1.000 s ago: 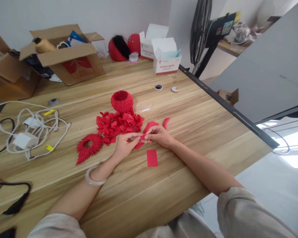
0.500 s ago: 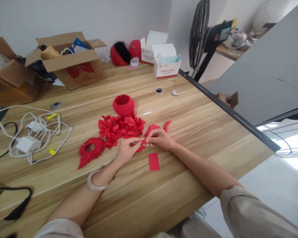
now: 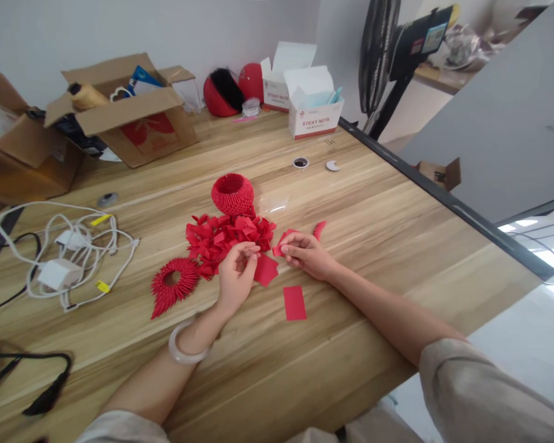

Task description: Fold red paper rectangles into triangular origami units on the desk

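Left hand (image 3: 237, 271) sits on the wooden table (image 3: 351, 221) beside a heap of folded red paper pieces (image 3: 226, 237), its fingers curled, pinching a red paper sheet (image 3: 264, 269). Right hand (image 3: 305, 253) lies just beside it, fingertips pressed on another red scrap (image 3: 282, 240). A flat red rectangle (image 3: 294, 303) lies near both wrists, with a red paper ring (image 3: 174, 280) to the left.

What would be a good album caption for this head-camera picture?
Two hands, left hand and right hand, work red paper beside a pile of folded red pieces on a wooden table.
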Demonstrator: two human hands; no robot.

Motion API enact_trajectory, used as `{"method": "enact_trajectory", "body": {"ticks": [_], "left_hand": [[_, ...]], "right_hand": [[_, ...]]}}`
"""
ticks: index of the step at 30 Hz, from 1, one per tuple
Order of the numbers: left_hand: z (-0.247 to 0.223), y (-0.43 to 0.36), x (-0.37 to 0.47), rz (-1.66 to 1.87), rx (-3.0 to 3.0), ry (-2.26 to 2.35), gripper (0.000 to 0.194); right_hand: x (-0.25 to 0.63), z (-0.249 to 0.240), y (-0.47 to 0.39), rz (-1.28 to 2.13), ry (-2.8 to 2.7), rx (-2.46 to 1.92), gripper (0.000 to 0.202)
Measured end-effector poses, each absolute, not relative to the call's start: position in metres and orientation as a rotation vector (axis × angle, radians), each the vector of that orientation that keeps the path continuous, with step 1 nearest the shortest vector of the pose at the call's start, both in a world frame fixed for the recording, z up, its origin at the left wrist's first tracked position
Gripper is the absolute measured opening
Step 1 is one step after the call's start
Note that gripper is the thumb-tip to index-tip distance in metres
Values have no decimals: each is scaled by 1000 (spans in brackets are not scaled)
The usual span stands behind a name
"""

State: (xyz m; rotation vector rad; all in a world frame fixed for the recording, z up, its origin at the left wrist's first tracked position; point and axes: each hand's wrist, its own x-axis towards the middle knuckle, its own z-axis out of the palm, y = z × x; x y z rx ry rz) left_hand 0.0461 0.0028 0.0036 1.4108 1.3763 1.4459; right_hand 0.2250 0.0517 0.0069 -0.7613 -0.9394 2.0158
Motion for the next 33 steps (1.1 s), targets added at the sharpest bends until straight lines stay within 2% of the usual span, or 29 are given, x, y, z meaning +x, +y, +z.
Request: {"method": "enact_trajectory", "body": {"ticks": [4,7,10,16,33], "left_hand": [[4,4,44,1393,1549,1438,13],[9,2,45,1204,1838,1461,5],[13,1,47,1066,2046,1405,7],[12,1,47,1024,2200,1494,6],[13,-2,50,757,2224,1587,17]], "right_hand": [[226,6,52,2072,-819,-766,60],[227,6,52,2079,-779,-757,48],[228,6,53,2095,-738,-768,32],[228,5,56,2105,-679,-784,18],[228,5,56,2089,-668,-799,11]]}}
